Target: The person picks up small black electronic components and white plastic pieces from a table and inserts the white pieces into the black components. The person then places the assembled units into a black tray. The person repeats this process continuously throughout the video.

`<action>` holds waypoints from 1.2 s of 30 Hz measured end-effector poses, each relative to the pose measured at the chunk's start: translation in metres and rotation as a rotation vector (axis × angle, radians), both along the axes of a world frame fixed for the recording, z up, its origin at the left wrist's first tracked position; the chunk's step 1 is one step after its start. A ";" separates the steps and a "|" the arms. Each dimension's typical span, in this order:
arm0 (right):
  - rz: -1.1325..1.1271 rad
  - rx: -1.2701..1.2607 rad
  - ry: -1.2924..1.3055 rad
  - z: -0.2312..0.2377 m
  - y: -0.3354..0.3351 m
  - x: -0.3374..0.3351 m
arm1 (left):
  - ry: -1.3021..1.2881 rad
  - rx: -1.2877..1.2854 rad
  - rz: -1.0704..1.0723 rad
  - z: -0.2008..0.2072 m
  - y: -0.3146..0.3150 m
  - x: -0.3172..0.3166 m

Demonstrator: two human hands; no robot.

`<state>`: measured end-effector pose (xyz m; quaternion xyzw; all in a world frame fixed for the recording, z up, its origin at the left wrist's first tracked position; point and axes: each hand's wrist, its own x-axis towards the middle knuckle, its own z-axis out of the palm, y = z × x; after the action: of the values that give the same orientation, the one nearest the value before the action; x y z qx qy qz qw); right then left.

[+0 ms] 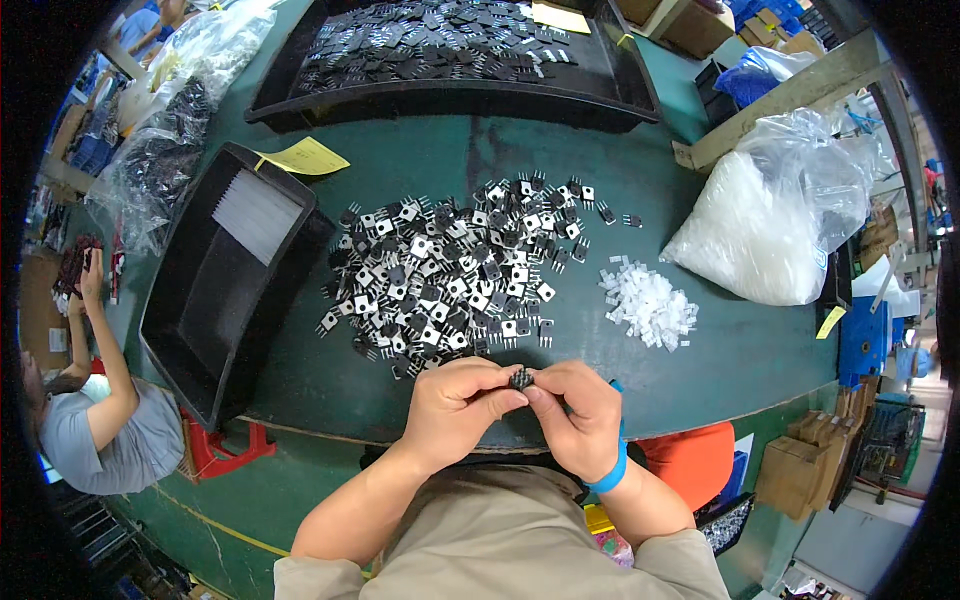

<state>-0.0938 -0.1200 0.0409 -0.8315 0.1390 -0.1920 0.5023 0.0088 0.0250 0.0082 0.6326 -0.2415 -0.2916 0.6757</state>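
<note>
Close to the table's front edge, my left hand (457,406) and my right hand (577,412) meet, thumbs and index fingers pinched. Between their fingertips is a small black part (521,379), mostly covered, so its exact kind is unclear. A blue strap circles my right wrist. Just beyond my hands spreads a loose heap of three-legged transistors (440,275), some showing black faces and others pale metal backs. To the right of the heap lies a small pile of white translucent plastic pieces (650,305).
A black bin (200,300) holding white strips stands at left, a yellow tag on its rim. Across the back sits a large black tray (450,104) of transistors. A clear bag (765,220) of white pieces rests at right. Another person (105,430) works at far left.
</note>
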 end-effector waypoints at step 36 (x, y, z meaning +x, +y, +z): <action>-0.098 0.616 0.034 -0.013 0.011 -0.003 | 0.014 0.001 0.054 -0.007 0.004 -0.006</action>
<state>-0.0964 -0.1094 0.0276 -0.6356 0.2390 -0.1508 0.7184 0.0032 0.0289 0.0014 0.6370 -0.2194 -0.2776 0.6848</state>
